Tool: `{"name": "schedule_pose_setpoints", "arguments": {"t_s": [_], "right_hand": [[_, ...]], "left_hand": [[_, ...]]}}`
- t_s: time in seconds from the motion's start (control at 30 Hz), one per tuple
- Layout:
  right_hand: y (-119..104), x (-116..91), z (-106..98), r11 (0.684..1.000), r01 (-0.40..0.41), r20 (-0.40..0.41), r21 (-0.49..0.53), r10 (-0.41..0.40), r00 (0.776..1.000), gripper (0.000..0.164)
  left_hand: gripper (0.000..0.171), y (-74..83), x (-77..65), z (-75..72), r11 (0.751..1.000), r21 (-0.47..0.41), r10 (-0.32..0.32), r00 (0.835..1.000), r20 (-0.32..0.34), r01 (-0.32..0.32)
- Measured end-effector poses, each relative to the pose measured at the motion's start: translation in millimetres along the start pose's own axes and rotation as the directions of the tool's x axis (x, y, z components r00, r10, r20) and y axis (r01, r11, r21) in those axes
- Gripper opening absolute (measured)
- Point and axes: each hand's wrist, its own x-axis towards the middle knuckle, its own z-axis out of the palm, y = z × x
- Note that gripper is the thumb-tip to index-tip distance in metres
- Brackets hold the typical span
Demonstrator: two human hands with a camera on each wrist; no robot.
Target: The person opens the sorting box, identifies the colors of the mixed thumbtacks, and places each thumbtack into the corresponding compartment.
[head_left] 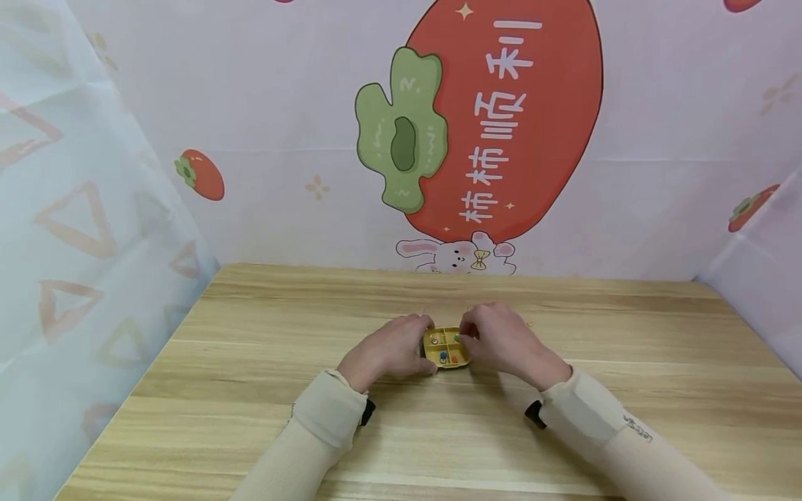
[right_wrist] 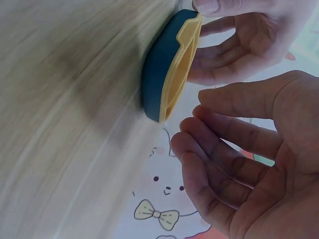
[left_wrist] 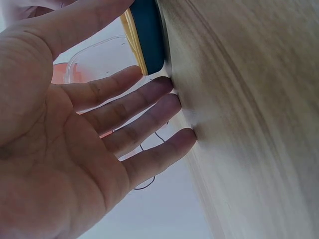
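Note:
A small box with a yellow divided tray and dark teal sides point(left_wrist: 147, 35) lies on the table between my hands. In its compartments are a blue bead point(head_left: 443, 355), an orange-red piece point(head_left: 455, 360), a pale ringed piece point(head_left: 434, 341) and a green bead point(head_left: 457, 338). My left hand point(head_left: 397, 346) grips the box with thumb and index finger at its edges, the other fingertips against the table. Over the upper right compartment, my right hand point(head_left: 501, 341) has curled fingers, thumb and index tips together right by the green bead; I cannot tell whether they pinch it.
A clear lid point(left_wrist: 97, 57) stands raised behind the box. One tiny piece point(head_left: 530, 324) lies on the wooden table point(head_left: 282, 327) beyond my right hand. A printed cloth wall point(head_left: 282, 209) rises at the table's back edge, with more cloth at both sides.

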Motion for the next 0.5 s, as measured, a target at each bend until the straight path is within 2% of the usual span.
{"name": "schedule_pose_setpoints", "arguments": {"t_s": [0.5], "right_hand": [[37.9, -12.7, -5.5, 0.999, -0.015, -0.026, -0.042, 0.014, 1.0, 0.004]], "left_hand": [[0.066, -0.4, 0.9, 1.4, 1.0, 0.008, 0.005, 1.0, -0.01, -0.005]]}}
